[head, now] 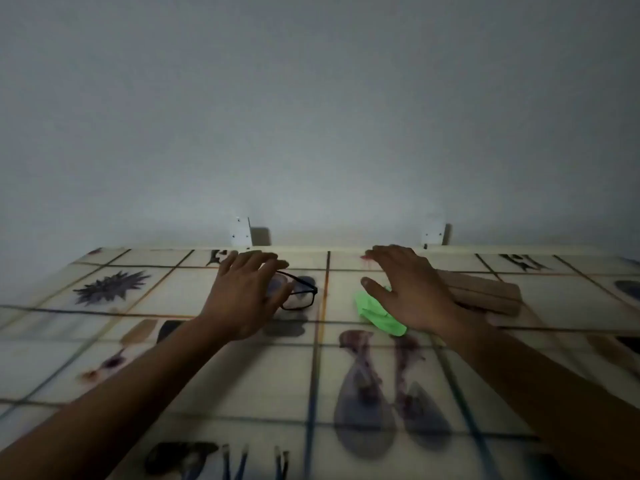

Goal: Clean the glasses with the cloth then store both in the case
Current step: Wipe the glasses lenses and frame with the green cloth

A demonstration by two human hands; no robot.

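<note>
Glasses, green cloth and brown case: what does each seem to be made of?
Black rectangular glasses: thin dark frame, likely plastic, matte. Bright green cloth: soft fabric, crumpled in folds. Brown oblong case: matte, wood-like or leatherette; blur leaves it open.

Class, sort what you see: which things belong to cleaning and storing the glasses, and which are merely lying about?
Belong to the job:
black glasses
green cloth
brown case

Lying about:
patterned table cover
white wall brackets
</note>
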